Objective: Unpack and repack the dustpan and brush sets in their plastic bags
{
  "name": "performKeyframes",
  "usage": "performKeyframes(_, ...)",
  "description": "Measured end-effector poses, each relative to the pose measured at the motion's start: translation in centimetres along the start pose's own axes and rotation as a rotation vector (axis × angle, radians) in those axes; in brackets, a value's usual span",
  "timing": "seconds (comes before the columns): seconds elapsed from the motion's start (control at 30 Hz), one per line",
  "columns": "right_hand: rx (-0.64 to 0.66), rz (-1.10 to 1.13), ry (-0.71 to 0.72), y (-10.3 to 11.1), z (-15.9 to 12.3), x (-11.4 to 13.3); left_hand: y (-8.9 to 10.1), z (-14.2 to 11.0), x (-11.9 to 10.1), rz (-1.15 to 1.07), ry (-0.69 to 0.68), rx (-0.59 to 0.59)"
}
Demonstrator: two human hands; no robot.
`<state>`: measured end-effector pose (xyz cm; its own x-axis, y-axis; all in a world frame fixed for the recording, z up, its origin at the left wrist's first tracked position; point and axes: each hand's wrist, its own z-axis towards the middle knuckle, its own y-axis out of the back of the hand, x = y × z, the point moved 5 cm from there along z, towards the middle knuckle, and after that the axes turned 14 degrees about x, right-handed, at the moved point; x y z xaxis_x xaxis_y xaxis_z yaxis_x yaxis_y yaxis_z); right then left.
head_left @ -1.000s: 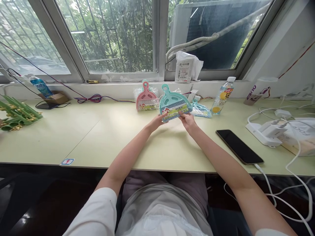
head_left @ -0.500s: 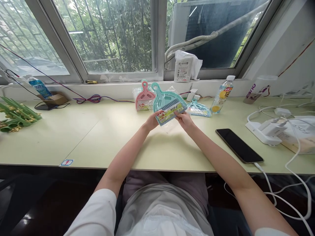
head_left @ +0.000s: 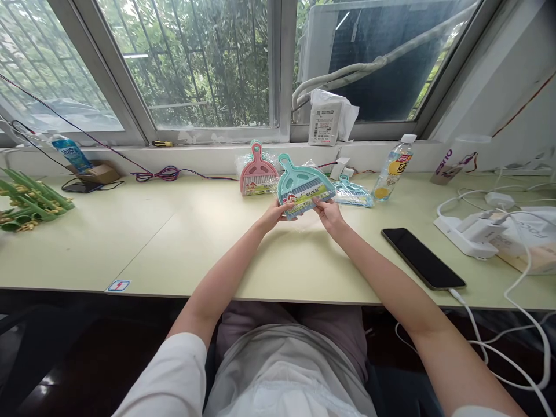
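Note:
A teal dustpan and brush set (head_left: 299, 174) in clear wrapping is held over the table, its handle pointing up and to the left. My left hand (head_left: 273, 215) grips its lower left corner, thumb in front and fingers behind. On the lower right side my right hand (head_left: 328, 213) pinches the edge near the printed label. Behind it to the left, a pink dustpan set (head_left: 257, 172) leans against the wall in its wrapping. Another teal set (head_left: 353, 192) lies on the table to the right, partly covered by the held one.
A drink bottle (head_left: 394, 168) stands right of the dustpans, with a phone (head_left: 422, 258) nearer me. A power strip (head_left: 464, 234) and white cables fill the right side. Green stalks (head_left: 32, 200) lie far left. A tissue pack (head_left: 325, 119) rests on the sill.
The held dustpan set has tipped back and shifted slightly right and down, its handle now lower. Both hands keep their hold.

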<state>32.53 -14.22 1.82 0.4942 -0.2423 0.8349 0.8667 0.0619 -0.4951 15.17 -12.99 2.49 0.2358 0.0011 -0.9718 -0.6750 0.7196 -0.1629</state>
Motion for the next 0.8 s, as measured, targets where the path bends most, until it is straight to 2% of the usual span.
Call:
performKeyframes(0.1, 0.003, -0.008, -0.007, -0.01, 0.0, 0.0, -0.32, -0.24, -0.12, 0.018, 0.0, 0.055)
performKeyframes(0.6, 0.066, -0.007, -0.065, 0.02, 0.46, 0.42, -0.14, -0.24, -0.07, 0.001, 0.003, 0.018)
performKeyframes(0.8, 0.076, -0.02, -0.071, 0.05, 0.47, 0.51, -0.38, -0.29, -0.31, -0.001, -0.019, 0.043)
